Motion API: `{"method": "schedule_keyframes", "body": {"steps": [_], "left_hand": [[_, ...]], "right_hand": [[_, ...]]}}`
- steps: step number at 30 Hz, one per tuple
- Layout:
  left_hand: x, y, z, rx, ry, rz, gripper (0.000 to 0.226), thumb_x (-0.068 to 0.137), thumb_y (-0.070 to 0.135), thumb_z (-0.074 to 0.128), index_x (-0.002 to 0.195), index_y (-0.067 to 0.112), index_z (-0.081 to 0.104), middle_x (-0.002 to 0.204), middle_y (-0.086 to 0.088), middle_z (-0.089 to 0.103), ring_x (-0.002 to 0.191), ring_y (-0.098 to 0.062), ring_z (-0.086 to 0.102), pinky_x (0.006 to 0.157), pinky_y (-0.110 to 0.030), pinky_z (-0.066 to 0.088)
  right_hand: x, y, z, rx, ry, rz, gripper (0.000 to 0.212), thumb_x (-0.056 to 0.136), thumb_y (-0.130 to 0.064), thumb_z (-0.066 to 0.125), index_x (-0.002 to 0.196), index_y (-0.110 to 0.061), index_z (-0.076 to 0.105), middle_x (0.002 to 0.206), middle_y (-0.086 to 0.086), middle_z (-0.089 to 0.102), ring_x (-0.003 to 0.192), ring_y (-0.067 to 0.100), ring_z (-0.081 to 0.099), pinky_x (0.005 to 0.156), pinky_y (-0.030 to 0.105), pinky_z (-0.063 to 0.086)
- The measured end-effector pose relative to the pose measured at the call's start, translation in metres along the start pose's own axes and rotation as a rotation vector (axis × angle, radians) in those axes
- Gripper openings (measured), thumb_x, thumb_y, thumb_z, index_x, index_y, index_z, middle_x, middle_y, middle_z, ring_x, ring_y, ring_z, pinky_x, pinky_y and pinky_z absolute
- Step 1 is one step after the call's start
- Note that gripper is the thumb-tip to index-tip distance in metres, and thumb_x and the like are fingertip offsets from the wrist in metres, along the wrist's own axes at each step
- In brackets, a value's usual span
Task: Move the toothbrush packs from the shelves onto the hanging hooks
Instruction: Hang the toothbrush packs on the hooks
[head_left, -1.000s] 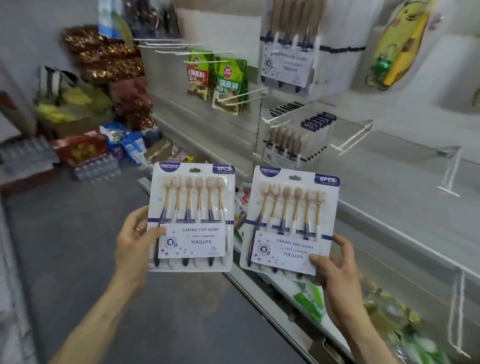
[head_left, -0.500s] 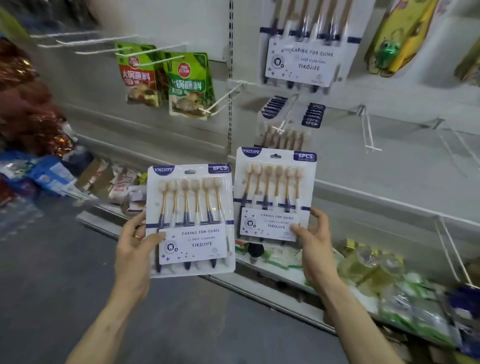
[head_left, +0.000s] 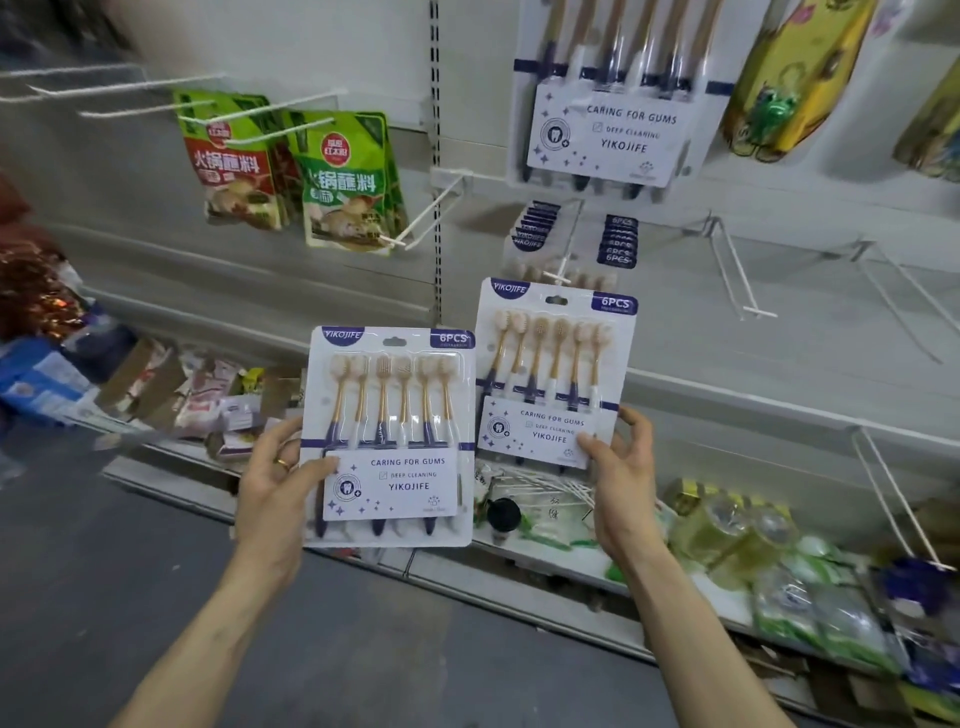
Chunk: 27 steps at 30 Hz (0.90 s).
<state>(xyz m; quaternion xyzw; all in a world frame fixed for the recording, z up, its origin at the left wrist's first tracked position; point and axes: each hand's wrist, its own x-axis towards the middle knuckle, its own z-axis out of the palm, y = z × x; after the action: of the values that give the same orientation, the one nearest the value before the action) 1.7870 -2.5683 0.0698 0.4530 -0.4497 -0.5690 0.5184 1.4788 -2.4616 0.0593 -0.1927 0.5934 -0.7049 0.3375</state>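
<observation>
Left hand (head_left: 275, 488) grips left pack (head_left: 389, 436) at lower centre, right hand (head_left: 621, 483) grips right pack (head_left: 553, 374) just below the centre hook (head_left: 566, 249); if its slot (head_left: 555, 300) misses the hook tip, the edge-held pack can slip and fall.

The top edge cuts off the hanging toothbrush pack (head_left: 618, 104), so its brush heads are out of view, and it also cuts the yellow package (head_left: 795, 78) beside it. The right pack (head_left: 556, 374) covers the lower part of the packs on the hook (head_left: 569, 241). The fingers of the left hand (head_left: 270, 493) are hidden behind the left pack (head_left: 389, 441); only the thumb shows. The goods at the far left (head_left: 41, 291) are blurred. The small print under "6PCS" is too small to read.
</observation>
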Motion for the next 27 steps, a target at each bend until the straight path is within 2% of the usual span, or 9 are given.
{"method": "schedule_keyframes", "body": {"steps": [5,9,11,13,15,18,22,24,27], "left_hand": [[0.007,-0.004,0.005,0.011,-0.01,0.007,0.051,0.09,-0.015,0.061,0.132,0.014,0.061,0.106,-0.002,0.08,0.098,-0.016,0.075,0.077,-0.024,0.062],[0.01,-0.002,0.01,0.013,-0.01,0.006,0.049,0.091,-0.016,0.06,0.121,0.023,0.064,0.104,0.002,0.08,0.096,-0.012,0.075,0.077,-0.023,0.062],[0.011,-0.001,0.012,0.02,-0.007,0.004,0.048,0.092,-0.015,0.06,0.121,0.023,0.064,0.104,0.003,0.08,0.094,-0.01,0.075,0.076,-0.021,0.061],[0.015,-0.001,0.012,0.024,0.003,0.01,0.05,0.091,-0.015,0.06,0.129,0.017,0.062,0.108,-0.001,0.079,0.095,-0.01,0.075,0.077,-0.021,0.061],[0.02,-0.002,0.013,0.024,0.02,0.016,0.052,0.09,-0.015,0.061,0.134,0.014,0.06,0.112,-0.005,0.078,0.096,-0.012,0.074,0.082,-0.026,0.061],[0.025,-0.003,0.019,0.024,0.03,0.007,0.051,0.091,-0.013,0.062,0.13,0.02,0.063,0.108,-0.002,0.079,0.098,-0.016,0.074,0.09,-0.039,0.057],[0.032,-0.005,0.031,0.012,0.023,-0.007,0.053,0.09,-0.012,0.063,0.134,0.019,0.062,0.114,-0.006,0.078,0.109,-0.028,0.072,0.099,-0.049,0.053],[0.033,-0.007,0.038,0.033,0.02,-0.004,0.053,0.091,-0.011,0.063,0.134,0.02,0.062,0.115,-0.006,0.078,0.11,-0.027,0.073,0.097,-0.047,0.054],[0.034,-0.011,0.045,0.063,0.003,0.011,0.053,0.091,-0.01,0.064,0.135,0.02,0.061,0.114,-0.005,0.078,0.104,-0.021,0.074,0.088,-0.041,0.056]], "right_hand": [[0.013,-0.003,0.001,0.003,0.001,-0.017,0.046,0.101,0.002,0.061,0.131,-0.031,0.05,0.121,0.01,0.075,0.112,0.031,0.073,0.096,0.052,0.061],[0.024,-0.005,0.001,0.006,-0.001,-0.025,0.046,0.1,0.002,0.061,0.132,-0.03,0.05,0.119,0.008,0.076,0.109,0.029,0.075,0.09,0.045,0.063],[0.029,-0.004,0.002,0.014,0.006,-0.031,0.046,0.1,0.002,0.061,0.134,-0.028,0.05,0.12,0.008,0.076,0.108,0.028,0.075,0.093,0.05,0.062],[0.036,-0.001,0.002,0.018,0.011,-0.03,0.047,0.1,0.001,0.062,0.135,-0.028,0.049,0.119,0.007,0.076,0.108,0.028,0.075,0.094,0.055,0.061],[0.044,0.001,0.001,0.016,0.004,-0.022,0.048,0.1,0.001,0.062,0.134,-0.03,0.049,0.118,0.006,0.077,0.107,0.028,0.076,0.094,0.057,0.061],[0.057,0.006,0.002,0.011,-0.005,-0.021,0.049,0.1,0.001,0.062,0.136,-0.029,0.048,0.118,0.006,0.077,0.106,0.027,0.076,0.094,0.055,0.061],[0.082,0.01,0.006,0.018,-0.029,-0.013,0.047,0.1,0.001,0.06,0.137,-0.024,0.047,0.121,0.008,0.075,0.108,0.026,0.075,0.089,0.042,0.063],[0.097,0.013,0.006,0.012,-0.025,-0.01,0.044,0.099,0.003,0.06,0.135,-0.02,0.048,0.12,0.005,0.075,0.107,0.023,0.074,0.081,0.03,0.062],[0.118,0.017,0.004,-0.019,-0.021,-0.006,0.044,0.098,0.004,0.061,0.136,-0.013,0.05,0.119,0.003,0.074,0.108,0.019,0.073,0.077,0.023,0.058]]}}
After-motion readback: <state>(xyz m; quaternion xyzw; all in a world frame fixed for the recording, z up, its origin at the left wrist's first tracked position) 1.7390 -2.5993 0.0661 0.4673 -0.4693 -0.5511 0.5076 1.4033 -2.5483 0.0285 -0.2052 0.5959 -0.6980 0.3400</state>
